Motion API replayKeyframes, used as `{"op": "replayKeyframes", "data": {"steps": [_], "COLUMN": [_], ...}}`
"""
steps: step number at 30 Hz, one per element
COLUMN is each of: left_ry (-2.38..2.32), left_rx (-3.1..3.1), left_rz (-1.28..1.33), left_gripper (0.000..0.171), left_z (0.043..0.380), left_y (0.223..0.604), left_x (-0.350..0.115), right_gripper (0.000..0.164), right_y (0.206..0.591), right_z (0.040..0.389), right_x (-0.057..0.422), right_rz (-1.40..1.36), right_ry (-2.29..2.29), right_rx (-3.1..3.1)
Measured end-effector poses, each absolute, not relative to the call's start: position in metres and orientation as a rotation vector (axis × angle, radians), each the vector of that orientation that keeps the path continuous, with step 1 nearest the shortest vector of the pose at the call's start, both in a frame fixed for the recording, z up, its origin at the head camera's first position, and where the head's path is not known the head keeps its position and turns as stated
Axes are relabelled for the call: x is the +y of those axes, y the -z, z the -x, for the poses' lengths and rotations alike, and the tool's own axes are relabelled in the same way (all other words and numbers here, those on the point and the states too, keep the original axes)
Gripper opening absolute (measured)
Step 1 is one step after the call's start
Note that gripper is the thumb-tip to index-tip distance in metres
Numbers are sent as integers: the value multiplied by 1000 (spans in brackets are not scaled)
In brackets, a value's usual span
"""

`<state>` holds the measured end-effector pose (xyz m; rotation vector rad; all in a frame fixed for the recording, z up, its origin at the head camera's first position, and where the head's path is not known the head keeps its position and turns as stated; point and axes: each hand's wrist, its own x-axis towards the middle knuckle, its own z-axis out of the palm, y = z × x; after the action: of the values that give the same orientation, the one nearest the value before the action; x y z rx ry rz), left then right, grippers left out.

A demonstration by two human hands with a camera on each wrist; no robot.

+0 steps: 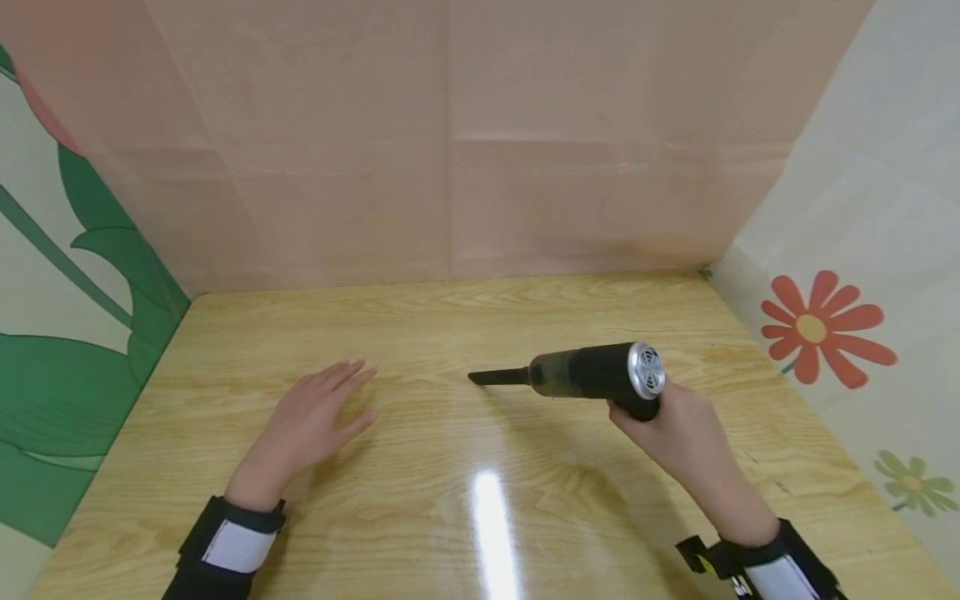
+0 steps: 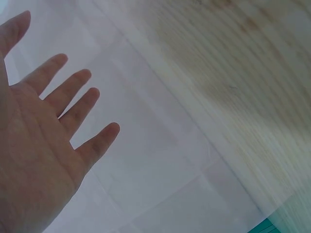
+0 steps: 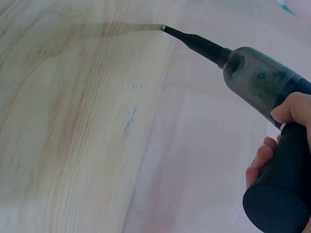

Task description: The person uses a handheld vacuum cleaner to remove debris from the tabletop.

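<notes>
On my feed the right hand point(image 1: 686, 429) has its fingers wrapped round the handle of a black handheld vacuum point(image 1: 596, 372), right of center over the wooden table point(image 1: 405, 500), nozzle point(image 1: 498, 377) pointing toward the left side. Can't tell if the tip touches the table tbh. My left hand point(image 1: 315, 412) hangs loose, all 5 fingers spread.

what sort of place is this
Probably a makeshift, screened-off work booth: a wood-grain tabletop, a creased pinkish sheet behind it, and a flower-printed covering along the right side. What room lies beyond can't be told.
</notes>
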<state>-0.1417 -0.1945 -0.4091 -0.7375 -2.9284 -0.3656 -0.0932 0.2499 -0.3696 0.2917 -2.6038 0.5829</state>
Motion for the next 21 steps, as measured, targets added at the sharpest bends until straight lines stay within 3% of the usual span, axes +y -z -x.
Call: {"op": "replayKeyframes", "data": {"steps": [13, 21], "left_ry": [378, 375], "left_rx": [-2874, -2873], "left_rz": [829, 879], "left_gripper": [63, 63], "left_z": [131, 130], "left_y": [411, 412], "left_x": [-182, -169], "right_gripper": [39, 39], "right_y": [377, 378], "right_z": [93, 100], "right_x": [292, 289], "right_rz": [-139, -154], "right_ry": [-507, -519], "right_rx": [-2517, -2523]}}
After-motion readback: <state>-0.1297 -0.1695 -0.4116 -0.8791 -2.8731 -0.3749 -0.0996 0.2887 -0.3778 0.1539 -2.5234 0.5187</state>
